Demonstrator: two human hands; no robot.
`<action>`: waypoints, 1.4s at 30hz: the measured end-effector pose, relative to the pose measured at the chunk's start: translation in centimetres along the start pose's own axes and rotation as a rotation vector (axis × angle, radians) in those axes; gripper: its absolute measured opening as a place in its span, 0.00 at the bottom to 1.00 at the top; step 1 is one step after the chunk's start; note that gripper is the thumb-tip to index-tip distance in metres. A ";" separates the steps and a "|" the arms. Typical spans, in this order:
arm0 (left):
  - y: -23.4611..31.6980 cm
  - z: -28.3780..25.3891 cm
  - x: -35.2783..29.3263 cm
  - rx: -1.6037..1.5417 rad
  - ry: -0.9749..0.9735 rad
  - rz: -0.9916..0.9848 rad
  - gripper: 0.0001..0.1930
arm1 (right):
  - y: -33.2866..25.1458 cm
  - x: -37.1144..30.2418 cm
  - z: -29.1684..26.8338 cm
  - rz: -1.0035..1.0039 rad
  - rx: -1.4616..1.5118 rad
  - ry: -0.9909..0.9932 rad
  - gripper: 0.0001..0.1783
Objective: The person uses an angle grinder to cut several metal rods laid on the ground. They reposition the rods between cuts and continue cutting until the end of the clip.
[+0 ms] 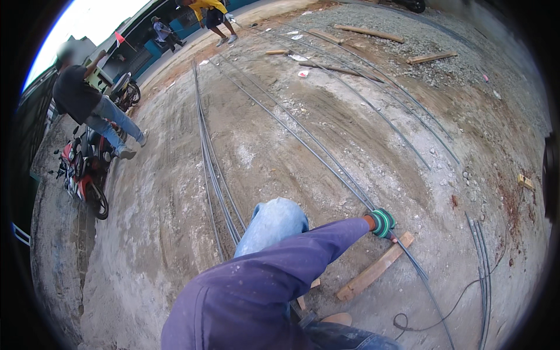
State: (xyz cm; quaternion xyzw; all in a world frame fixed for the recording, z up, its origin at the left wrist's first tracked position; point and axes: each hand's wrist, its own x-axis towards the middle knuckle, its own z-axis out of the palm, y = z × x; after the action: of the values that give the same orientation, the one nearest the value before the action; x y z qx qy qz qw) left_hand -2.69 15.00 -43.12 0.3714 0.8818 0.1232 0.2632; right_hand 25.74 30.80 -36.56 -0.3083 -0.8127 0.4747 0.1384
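My left hand [382,224], in a green and black striped glove, reaches across to the right and is closed round a few long thin steel rods [413,261]. The rods run from the far ground, through the hand and on toward the lower right. Just past the hand they cross over the end of a wooden board [367,274] lying on the ground. A bare fingertip shows beside the rods; the rest of the grip is partly hidden by the glove. My right hand is out of the picture.
More rods [212,157] lie left of my bent knee, others [402,137] at the far right, and a short bundle [483,274] near right beside a loose dark cable [434,326]. Motorcycles [84,169] and a person [87,96] are at left; another person in yellow [213,14] bends far off.
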 end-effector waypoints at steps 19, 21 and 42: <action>1.2 2.6 -0.5 -0.031 0.256 -0.002 0.30 | -0.3 -1.6 -1.6 0.032 -0.048 0.083 0.32; 1.6 2.6 -0.8 -0.026 0.248 -0.006 0.29 | -0.5 -1.8 -1.8 0.042 -0.057 0.098 0.32; 30.9 7.3 -9.2 -1.425 -0.181 0.254 0.43 | 0.8 -6.2 -13.0 0.387 -0.237 0.340 0.32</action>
State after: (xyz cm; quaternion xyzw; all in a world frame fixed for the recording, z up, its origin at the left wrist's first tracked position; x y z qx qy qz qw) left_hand 24.95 29.99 -32.99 0.2180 0.5123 0.6659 0.4965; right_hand 37.52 36.13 -30.17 -0.5467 -0.7538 0.3354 0.1425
